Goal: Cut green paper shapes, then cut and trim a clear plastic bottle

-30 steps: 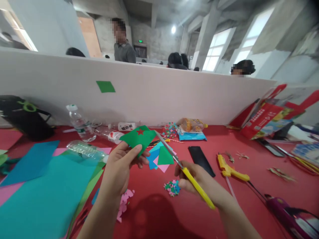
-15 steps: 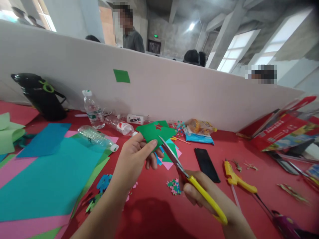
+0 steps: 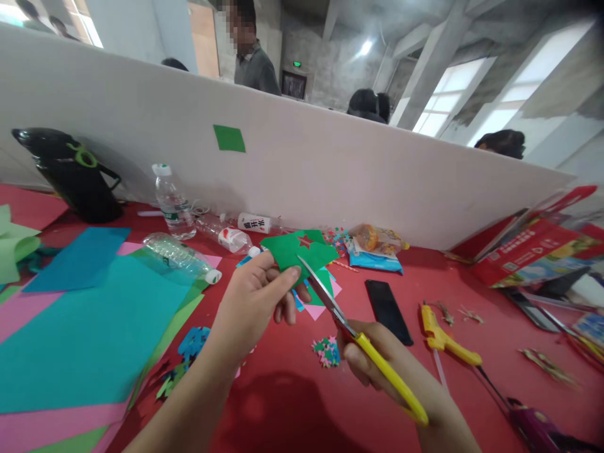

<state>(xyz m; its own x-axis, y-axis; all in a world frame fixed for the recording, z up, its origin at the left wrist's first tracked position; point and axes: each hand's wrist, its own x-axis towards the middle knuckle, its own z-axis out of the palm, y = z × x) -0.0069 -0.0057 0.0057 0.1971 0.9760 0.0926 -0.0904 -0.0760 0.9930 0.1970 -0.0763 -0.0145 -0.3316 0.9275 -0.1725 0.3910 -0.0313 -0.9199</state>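
Observation:
My left hand (image 3: 264,286) pinches a sheet of green craft paper (image 3: 287,250) between thumb and fingers. A star-shaped hole shows near the sheet's far edge. My right hand (image 3: 372,352) is wrapped round the yellow handles of a pair of scissors (image 3: 325,294). The blade tips lie over the near part of the green paper, just right of my left thumb. Below the hands sits a small pile of cut paper stars (image 3: 326,351) in pink, green and blue. Under the held sheet, more square coloured papers (image 3: 316,310) rest on the table.
Large coloured sheets (image 3: 104,340) cover the left side. Plastic bottles (image 3: 182,255) and a black thermos (image 3: 70,176) stand or lie along the white partition (image 3: 330,170). To the right are a phone (image 3: 388,311), a yellow glue gun (image 3: 443,336) and a red box (image 3: 538,248).
The view has shifted slightly. My hands keep nearly the same pose, with the green paper turned a little and the scissor tips still over it.

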